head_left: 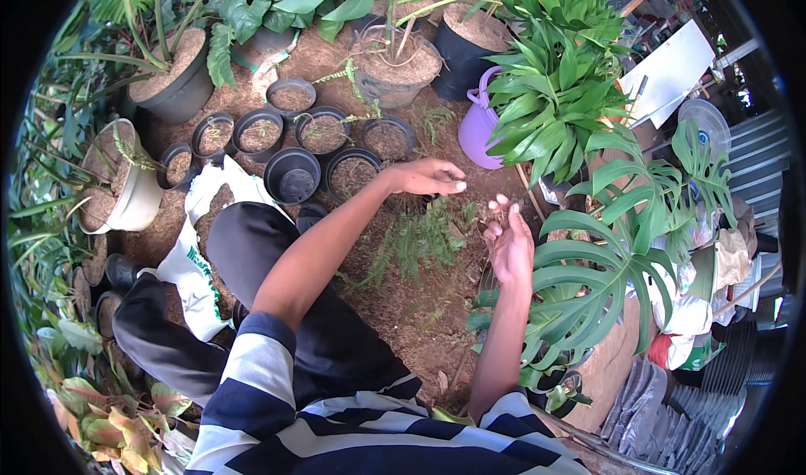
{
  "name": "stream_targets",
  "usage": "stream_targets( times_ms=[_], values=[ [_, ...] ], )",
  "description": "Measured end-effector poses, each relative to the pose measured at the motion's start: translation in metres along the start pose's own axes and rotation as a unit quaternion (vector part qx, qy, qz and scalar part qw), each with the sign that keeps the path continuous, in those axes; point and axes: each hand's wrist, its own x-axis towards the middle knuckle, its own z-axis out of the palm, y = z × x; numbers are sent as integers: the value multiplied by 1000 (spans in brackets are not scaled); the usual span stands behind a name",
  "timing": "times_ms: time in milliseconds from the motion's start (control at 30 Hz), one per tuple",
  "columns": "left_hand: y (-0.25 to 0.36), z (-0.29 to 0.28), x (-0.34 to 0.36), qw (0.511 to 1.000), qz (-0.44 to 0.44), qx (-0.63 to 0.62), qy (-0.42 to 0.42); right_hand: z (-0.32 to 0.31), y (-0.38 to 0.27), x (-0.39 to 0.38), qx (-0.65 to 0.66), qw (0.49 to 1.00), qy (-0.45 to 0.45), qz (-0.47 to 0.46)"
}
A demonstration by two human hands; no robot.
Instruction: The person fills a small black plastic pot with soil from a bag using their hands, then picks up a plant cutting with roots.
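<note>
My left hand (426, 177) reaches across from the left with its fingers stretched out, and I see nothing held in it. Below it, green fern fronds (420, 238) lie over the brown soil. To the right is my right hand (510, 244), palm turned inward, thumb raised and fingers loosely curled but apart. Thin brownish strands show close to its fingers, though whether they touch is unclear. Beside my left wrist stands a small black pot of soil (353, 175). An unfilled black pot (292, 175) sits left of that one.
Several small soil-filled black pots, one a round pot (322, 132), stand beyond. A white sack (195, 265) of soil lies by my legs. A purple bucket (480, 131) stands at the far right, near broad monstera leaves (579, 265). Larger potted plants line the back, including a white pot (138, 194).
</note>
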Motion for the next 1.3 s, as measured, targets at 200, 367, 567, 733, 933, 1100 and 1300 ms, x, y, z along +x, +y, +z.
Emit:
stream_targets(
  times_ms=[200, 367, 567, 733, 933, 1100, 1300],
  values=[
    [25, 10, -28, 991, 129, -23, 8, 36, -1, 15, -141, 987, -54, -51],
    [45, 11, -72, 962, 236, 14, 137, 84, -6, 20, -210, 972, -98, -36],
    [68, -8, -148, 889, 265, 156, 339, 159, -4, 23, -346, 912, -215, -43],
    [68, -38, -218, 863, 249, 114, 424, 240, 4, 21, -416, 838, -350, -45],
    [58, -58, -304, 774, 222, 35, 592, 338, 10, 17, -473, 651, -584, -105],
    [27, -76, -373, 699, 263, -149, 648, 410, 34, 12, -518, 499, -691, -67],
    [-9, -65, -429, 697, 240, -163, 656, 461, 88, -3, -544, 457, -700, -68]
  ],
)
